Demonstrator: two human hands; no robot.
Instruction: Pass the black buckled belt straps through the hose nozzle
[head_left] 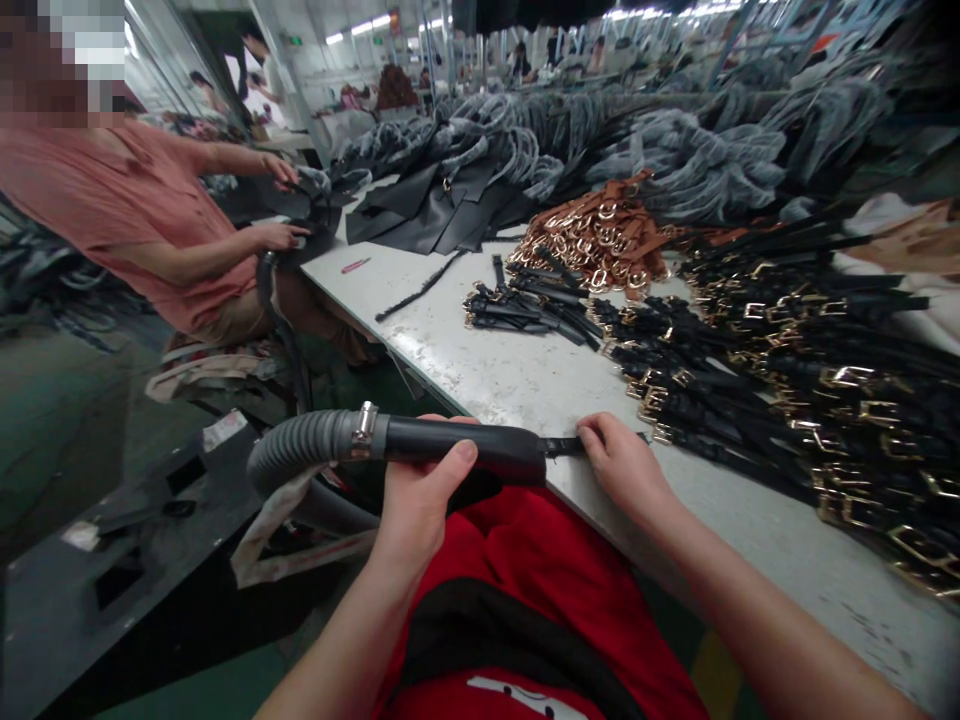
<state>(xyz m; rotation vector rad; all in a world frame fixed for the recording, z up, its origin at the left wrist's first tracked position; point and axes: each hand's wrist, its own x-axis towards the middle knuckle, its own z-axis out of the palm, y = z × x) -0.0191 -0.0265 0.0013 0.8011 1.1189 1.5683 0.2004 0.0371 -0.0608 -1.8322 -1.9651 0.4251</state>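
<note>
In the lower centre of the frame, the left hand (418,495) is closed around a smooth black plastic nozzle (495,450), its thumb laid along the near side. The tube flares slightly to a wide mouth at its right end; at its left end a shiny metal band clamp (365,432) joins it to a ribbed grey flexible hose (296,443) that bends down at centre left.

Right of centre, the right hand (621,462) has thumb and fingers pinched together on a narrow black strap (564,446), which runs left to the nozzle's mouth; how far it reaches inside cannot be told. Both are over the near edge of a scuffed, pale, hard-topped table (465,365).

Across the right side lie piled black straps with glossy gold-coloured buckles (757,400). Higher up sits a heap of tan-brown straps with rounded gold-coloured rings (592,240), and behind it, loops of cloudy grey plastic-like wrapping (675,160). At upper centre, flat, angular black sheets (435,210) overlap, smooth and dull.
</note>
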